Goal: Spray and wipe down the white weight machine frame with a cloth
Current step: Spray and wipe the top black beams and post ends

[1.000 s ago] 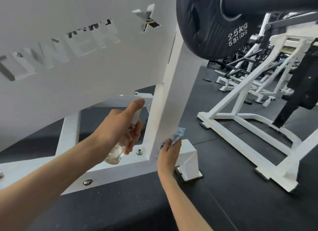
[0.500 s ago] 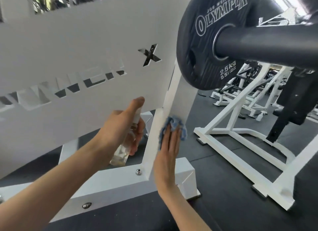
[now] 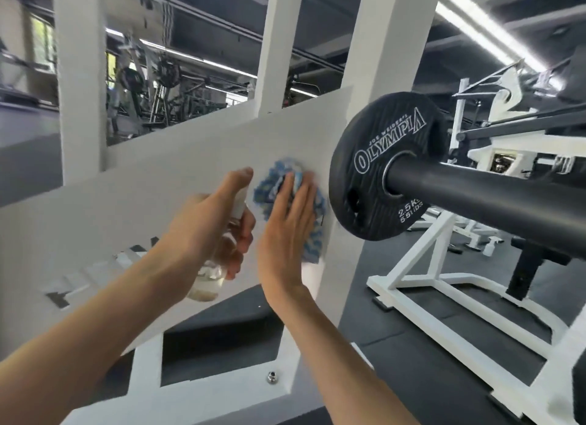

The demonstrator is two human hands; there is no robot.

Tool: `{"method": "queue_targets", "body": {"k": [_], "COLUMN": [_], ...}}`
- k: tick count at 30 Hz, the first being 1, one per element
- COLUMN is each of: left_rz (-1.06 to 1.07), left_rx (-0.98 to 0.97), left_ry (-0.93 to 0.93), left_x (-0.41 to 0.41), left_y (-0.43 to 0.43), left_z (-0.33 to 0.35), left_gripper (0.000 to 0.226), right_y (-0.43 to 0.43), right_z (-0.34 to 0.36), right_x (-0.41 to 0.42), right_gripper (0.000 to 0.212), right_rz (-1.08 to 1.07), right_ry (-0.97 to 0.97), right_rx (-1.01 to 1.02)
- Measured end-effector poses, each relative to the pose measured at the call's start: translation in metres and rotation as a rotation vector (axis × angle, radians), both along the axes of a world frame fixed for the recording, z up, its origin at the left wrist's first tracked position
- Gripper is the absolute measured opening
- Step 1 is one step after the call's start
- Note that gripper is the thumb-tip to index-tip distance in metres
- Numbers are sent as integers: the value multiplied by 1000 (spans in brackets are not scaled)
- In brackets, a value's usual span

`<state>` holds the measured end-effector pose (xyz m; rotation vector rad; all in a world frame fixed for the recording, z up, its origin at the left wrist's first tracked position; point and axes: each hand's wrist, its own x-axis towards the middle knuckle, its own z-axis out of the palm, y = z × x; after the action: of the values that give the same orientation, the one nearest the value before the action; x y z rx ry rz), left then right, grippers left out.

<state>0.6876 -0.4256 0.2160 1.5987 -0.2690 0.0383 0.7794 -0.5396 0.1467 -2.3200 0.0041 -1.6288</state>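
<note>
Head view. Right hand (image 3: 285,234), fingers straight, presses the blue cloth (image 3: 279,179) flat against the white frame (image 3: 152,196) panel, just left of the black plate (image 3: 377,129). Left hand (image 3: 206,225) grips a clear bottle (image 3: 207,282) just beside the cloth.

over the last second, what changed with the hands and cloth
The right hand slid the blue cloth up the white frame, from near the base to beside the black plate, pressing flat. The left hand rose alongside, still gripping the spray bottle.
</note>
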Motion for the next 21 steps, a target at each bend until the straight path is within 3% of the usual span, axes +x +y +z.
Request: {"method": "queue_targets", "body": {"k": [3, 7, 12, 21], "left_rz": [24, 22, 14, -41], "left_rx": [-11, -32, -49, -33], "left_ry": [-27, -66, -66, -42], "left_x": [2, 8, 15, 22], "left_y": [7, 11, 9, -9], "left_z": [21, 49, 94, 238], "left_gripper": [71, 71, 70, 66], "right_y": [5, 15, 19, -36], "right_z": [34, 91, 161, 300], "right_x": [3, 4, 18, 4], "right_gripper": [78, 71, 58, 73], "right_rz": [27, 88, -17, -125], "right_ry": [-36, -126, -187, -476], "right_rx": [15, -150, -62, 211]}}
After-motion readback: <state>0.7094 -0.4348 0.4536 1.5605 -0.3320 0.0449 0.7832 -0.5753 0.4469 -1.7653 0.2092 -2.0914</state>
